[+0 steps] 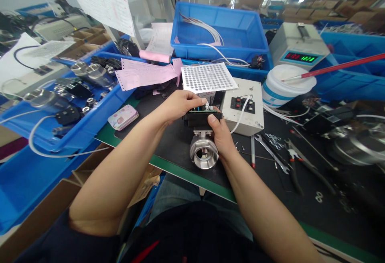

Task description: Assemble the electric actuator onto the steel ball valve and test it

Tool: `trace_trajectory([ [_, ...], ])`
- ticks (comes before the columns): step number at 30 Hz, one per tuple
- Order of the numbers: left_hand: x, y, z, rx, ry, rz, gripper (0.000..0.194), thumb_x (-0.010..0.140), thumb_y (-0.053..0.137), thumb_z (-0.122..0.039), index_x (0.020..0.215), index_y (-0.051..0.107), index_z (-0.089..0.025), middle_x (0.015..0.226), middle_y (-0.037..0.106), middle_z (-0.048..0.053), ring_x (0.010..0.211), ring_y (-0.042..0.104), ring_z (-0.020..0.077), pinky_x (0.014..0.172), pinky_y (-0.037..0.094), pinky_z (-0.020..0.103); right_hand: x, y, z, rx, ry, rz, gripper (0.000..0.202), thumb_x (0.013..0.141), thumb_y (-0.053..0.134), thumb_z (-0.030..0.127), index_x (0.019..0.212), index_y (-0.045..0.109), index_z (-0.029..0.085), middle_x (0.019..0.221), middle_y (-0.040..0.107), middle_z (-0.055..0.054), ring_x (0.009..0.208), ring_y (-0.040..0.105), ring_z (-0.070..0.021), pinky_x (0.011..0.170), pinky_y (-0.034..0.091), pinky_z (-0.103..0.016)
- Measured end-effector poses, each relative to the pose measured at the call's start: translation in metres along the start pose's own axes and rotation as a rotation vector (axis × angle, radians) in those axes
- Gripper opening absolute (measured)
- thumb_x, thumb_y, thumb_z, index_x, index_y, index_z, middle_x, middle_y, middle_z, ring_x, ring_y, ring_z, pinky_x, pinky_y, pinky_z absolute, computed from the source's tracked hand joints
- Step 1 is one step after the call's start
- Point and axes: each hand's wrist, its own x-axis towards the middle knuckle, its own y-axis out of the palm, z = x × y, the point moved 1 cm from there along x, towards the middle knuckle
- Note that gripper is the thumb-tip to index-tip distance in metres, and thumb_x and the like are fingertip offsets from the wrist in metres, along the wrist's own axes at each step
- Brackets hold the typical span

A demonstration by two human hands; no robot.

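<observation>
A steel valve [204, 153] with a round opening stands near the table's front edge. On top of it sits a black actuator housing [198, 119], open above, with a green circuit board and small parts showing. My left hand [183, 104] reaches over the housing from the left, its thumb and fingers pressed together at the board's small parts; what they pinch is too small to make out. My right hand [221, 128] is wrapped round the housing's right side, thumb on its front face.
A grey control box [245, 118] with red switches stands right of the housing, below a printed sheet [207, 76]. Wrench [272, 153], pliers [294, 166] and a white bucket [285, 88] are at right. Blue bins [219, 22] stand behind; a pink tin [123, 117] lies left.
</observation>
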Motion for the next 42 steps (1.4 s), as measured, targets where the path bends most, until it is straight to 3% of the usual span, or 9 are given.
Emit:
trace_trajectory([
  [12, -0.002, 0.000, 0.004, -0.093, -0.017, -0.052, 0.041, 0.075, 0.059, -0.056, 0.072, 0.067, -0.016, 0.072, 0.066, 0.003, 0.064, 0.056, 0.0135, 0.061, 0.041, 0.027, 0.002, -0.003, -0.003, -0.028, -0.002, 0.008, 0.080, 0.072, 0.063, 0.060, 0.136, 0.033, 0.021, 0.139, 0.044, -0.009, 0.129, 0.038, -0.0259, 0.109, 0.029, -0.044],
  [19, -0.002, -0.001, 0.003, -0.036, -0.010, 0.002, 0.040, 0.075, 0.060, -0.055, 0.078, 0.069, -0.016, 0.083, 0.069, 0.006, 0.074, 0.061, 0.0161, 0.069, 0.045, 0.029, 0.000, -0.002, -0.002, -0.006, -0.016, -0.009, 0.075, 0.072, 0.065, 0.057, 0.132, 0.037, 0.022, 0.136, 0.047, -0.008, 0.127, 0.041, -0.0265, 0.110, 0.028, -0.045],
  [26, -0.005, 0.001, -0.002, 0.063, -0.023, 0.008, 0.040, 0.072, 0.064, -0.053, 0.083, 0.069, -0.015, 0.081, 0.069, 0.007, 0.074, 0.061, 0.0170, 0.066, 0.045, 0.029, -0.001, -0.004, -0.005, -0.007, -0.056, -0.003, 0.073, 0.072, 0.065, 0.058, 0.129, 0.039, 0.021, 0.134, 0.048, -0.009, 0.129, 0.038, -0.0289, 0.110, 0.025, -0.049],
  [42, -0.008, 0.002, -0.005, 0.079, -0.011, -0.019, 0.036, 0.070, 0.067, -0.051, 0.076, 0.067, -0.015, 0.077, 0.067, 0.005, 0.070, 0.058, 0.0152, 0.063, 0.041, 0.028, 0.001, -0.007, -0.010, 0.002, -0.064, -0.002, 0.070, 0.072, 0.065, 0.057, 0.128, 0.040, 0.023, 0.135, 0.047, -0.008, 0.130, 0.037, -0.0283, 0.111, 0.023, -0.050],
])
